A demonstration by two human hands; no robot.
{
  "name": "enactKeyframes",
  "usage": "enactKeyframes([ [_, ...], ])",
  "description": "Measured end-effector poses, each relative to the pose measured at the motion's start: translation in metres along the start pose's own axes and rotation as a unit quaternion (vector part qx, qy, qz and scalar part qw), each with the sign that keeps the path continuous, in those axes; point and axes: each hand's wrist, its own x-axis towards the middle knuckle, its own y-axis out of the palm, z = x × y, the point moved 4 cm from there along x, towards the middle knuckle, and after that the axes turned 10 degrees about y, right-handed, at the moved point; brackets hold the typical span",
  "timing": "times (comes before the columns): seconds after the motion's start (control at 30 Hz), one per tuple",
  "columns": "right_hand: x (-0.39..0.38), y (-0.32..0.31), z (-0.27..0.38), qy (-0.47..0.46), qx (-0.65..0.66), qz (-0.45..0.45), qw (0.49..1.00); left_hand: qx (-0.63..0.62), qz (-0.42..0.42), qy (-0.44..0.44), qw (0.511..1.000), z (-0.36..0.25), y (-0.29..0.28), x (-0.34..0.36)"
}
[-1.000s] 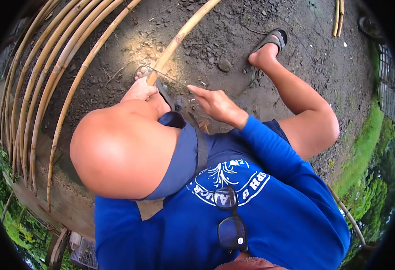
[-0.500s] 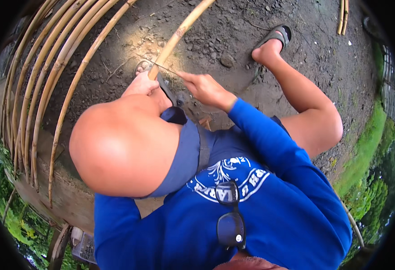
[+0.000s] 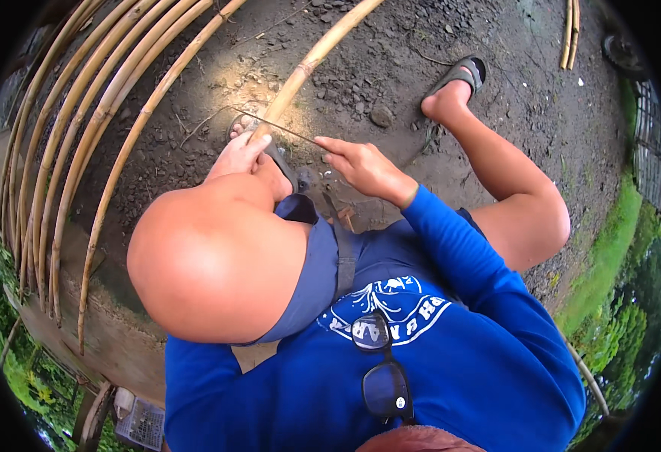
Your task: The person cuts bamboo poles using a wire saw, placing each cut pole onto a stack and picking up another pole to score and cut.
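Observation:
A tan bamboo pole point(image 3: 317, 54) slants down from the top middle toward my left foot. My left hand point(image 3: 238, 157) grips it near its lower end, partly hidden behind my bent knee. A thin saw point(image 3: 289, 131), seen almost edge-on, lies across the pole just beyond that hand. Its handle is inside my right hand point(image 3: 364, 167), which is closed round it to the right of the pole. Teeth on the saw are too small to make out.
Several long bamboo poles point(image 3: 123, 94) lie side by side at the left. Two short poles point(image 3: 570, 34) are at the far right. My sandalled right foot point(image 3: 451, 94) rests on dark, stony soil point(image 3: 391, 71). A white crate point(image 3: 141, 423) stands at the lower left.
My right hand has drawn back to the right and slightly down, so more of the saw shows. My left hand still grips the pole, and the whole view has shifted a little.

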Motion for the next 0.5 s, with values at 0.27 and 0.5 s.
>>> enactKeyframes([
  [0.27,-0.022,-0.025,0.024,-0.015,-0.099,0.023,0.995,-0.018,-0.018,-0.042,0.999,-0.047,-0.008,-0.016],
  [0.5,-0.035,-0.017,0.018,-0.002,-0.028,0.031,0.999,0.044,0.053,-0.097,0.993,-0.031,-0.011,-0.007],
])
